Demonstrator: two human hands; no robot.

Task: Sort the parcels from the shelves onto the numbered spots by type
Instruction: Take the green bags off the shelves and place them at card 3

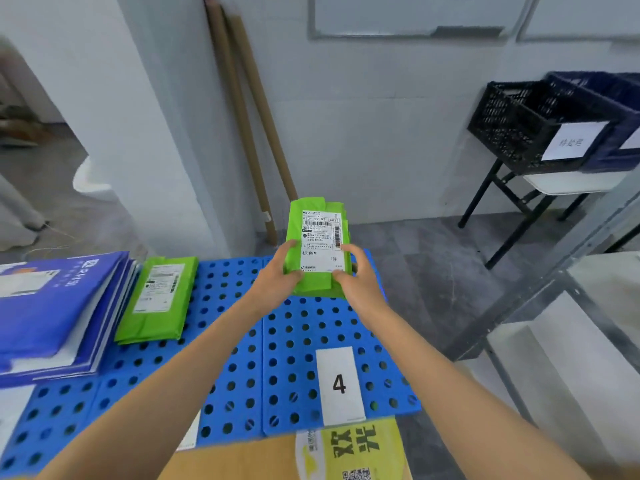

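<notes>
Fingers (290, 244) of left hand (277, 273) and right hand (360, 282): curled round both side edges of green parcel (320, 233), label up, at frame centre over blue perforated pallet (242, 341); card marked 4 (339, 384) lower centre; second green parcel (159, 299) centre left, beside blue envelope stack (52, 306).

cardboard tubes (244, 133): two, leaning on wall (381, 116) | black crate (512, 123): beside blue crate (613, 95), on stand (485, 195)

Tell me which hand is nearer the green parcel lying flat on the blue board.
Left. The left hand grips the left edge of the raised parcel, toward the flat green parcel; the right hand grips its opposite edge, farther off.
</notes>
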